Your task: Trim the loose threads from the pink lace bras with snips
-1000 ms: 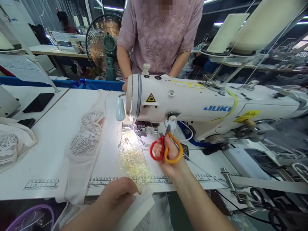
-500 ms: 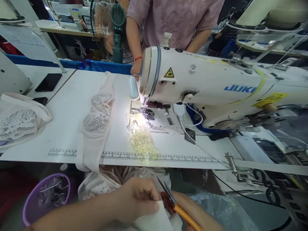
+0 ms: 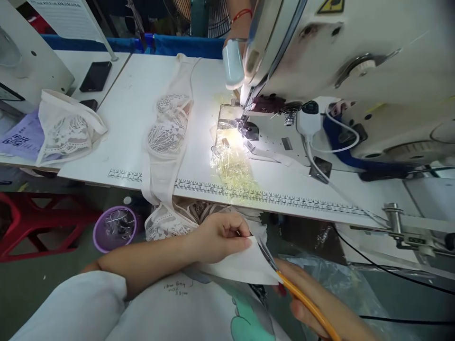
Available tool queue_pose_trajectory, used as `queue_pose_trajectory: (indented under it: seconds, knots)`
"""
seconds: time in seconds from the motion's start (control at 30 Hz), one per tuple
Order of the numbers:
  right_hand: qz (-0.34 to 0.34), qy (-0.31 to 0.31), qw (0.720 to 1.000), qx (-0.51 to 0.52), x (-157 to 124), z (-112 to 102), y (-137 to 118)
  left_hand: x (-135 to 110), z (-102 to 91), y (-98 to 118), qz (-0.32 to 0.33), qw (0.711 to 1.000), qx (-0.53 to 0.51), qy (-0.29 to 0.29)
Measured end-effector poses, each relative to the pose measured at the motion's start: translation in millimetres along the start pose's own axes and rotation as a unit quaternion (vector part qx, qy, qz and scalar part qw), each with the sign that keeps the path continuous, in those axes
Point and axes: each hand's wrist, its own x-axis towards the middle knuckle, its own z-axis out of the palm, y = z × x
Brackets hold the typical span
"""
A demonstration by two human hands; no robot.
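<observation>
My left hand [image 3: 225,237] pinches the edge of a piece of white fabric [image 3: 245,265] over my lap. Orange-handled scissors [image 3: 302,296] are in my right hand [image 3: 305,310], their blades lying along the fabric's right edge beside my left fingertips. Part of my right hand is hidden by the handle. A pale lace bra [image 3: 168,135] lies lengthwise across the white table [image 3: 124,128] and hangs over its front edge. Below that edge, more lace garments [image 3: 168,225] are bunched behind my left hand.
A sewing machine [image 3: 355,57] stands at right, its lamp lit above yellowish clear tape [image 3: 234,166]. Another lace piece [image 3: 69,130] and a phone [image 3: 95,76] are at left. A purple bin [image 3: 115,229] and red stool [image 3: 46,222] stand below. A person's forearm [image 3: 240,21] shows behind the machine.
The view has tilted down and come closer. The scissor blades, apart from the fabric before, now lie at its edge, and the fabric is spread flatter.
</observation>
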Motion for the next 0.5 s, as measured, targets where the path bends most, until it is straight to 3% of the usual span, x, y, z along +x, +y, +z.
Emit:
queue_pose_trajectory:
  seconds: [0.13,0.5]
  knots:
    - [-0.011,-0.032,0.999,-0.032,-1.8,-3.4,-6.8,0.0,2.6,-1.7,-0.004,1.000,0.004,0.003]
    - [0.030,0.008,0.995,-0.098,-1.5,6.2,-1.9,2.8,3.7,-0.7,0.018,0.998,0.053,0.026]
